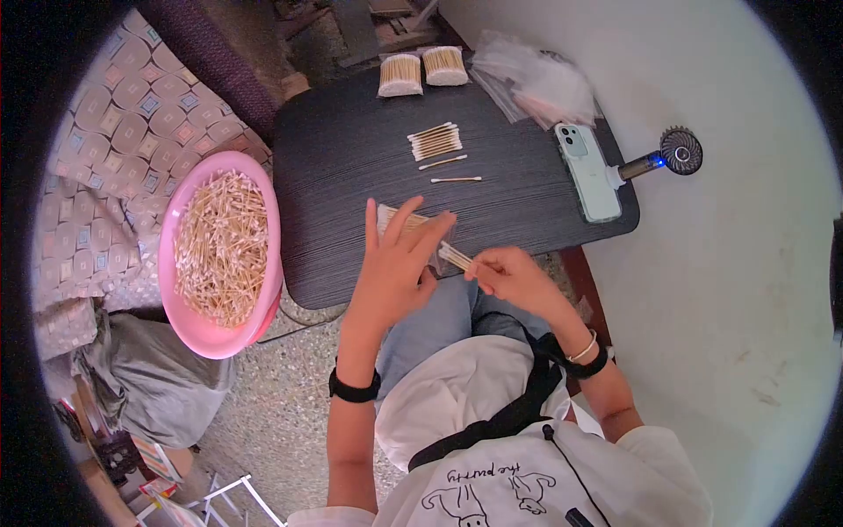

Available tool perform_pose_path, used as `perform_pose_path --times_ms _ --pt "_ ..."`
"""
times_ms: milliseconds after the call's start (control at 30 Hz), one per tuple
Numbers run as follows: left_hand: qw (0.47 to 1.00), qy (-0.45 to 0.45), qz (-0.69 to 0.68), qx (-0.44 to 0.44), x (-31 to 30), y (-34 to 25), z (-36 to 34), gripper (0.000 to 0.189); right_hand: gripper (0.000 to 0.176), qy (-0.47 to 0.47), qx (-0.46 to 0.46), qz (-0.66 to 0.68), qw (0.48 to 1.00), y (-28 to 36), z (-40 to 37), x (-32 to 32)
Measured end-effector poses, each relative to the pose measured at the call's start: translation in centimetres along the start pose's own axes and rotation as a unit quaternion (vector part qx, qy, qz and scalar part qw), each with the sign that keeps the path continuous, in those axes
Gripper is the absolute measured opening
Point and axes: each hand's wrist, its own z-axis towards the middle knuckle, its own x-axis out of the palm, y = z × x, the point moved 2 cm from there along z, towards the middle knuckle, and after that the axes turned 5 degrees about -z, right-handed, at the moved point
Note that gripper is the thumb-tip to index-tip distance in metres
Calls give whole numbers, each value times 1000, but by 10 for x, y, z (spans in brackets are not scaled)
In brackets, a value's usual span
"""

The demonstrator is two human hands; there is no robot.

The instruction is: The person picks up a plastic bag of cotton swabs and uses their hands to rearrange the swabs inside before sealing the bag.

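My left hand (397, 263) holds a small clear bag (392, 217) partly filled with cotton swabs at the near edge of the dark table (351, 158). Its fingers are spread over the bag. My right hand (509, 274) pinches a small bunch of cotton swabs (454, 256) and its tips point into the bag's mouth. A loose pile of swabs (435, 140) and two single swabs (455, 179) lie in the middle of the table.
A pink basin (263, 220) full of swabs sits to the left. Two packed swab bundles (421, 72) stand at the far edge beside empty clear bags (536, 83). A phone (588, 171) and a hand fan (672, 154) lie at the right.
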Motion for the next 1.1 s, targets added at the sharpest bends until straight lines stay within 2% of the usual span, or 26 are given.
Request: perform_pose_path --times_ms 100,300,533,633,733,1100 --pt "997 -56 -39 -27 -2 -10 -9 44 18 8 5 9 1000 -6 3 11" --pt "976 -200 -11 -84 35 -6 -28 25 21 48 40 93 994 -5 4 25" --pt "978 -205 10 -43 43 5 -37 22 23 21 66 233 970 -14 3 26" --pt "980 -194 -1 -46 38 5 -32 24 22 -10 51 204 978 0 2 22" --pt "980 -191 -13 -51 34 2 -27 26 23 21 5 181 983 0 6 21" --pt "978 -204 30 -36 38 6 -30 26 25 44 -1 241 970 1 6 22"
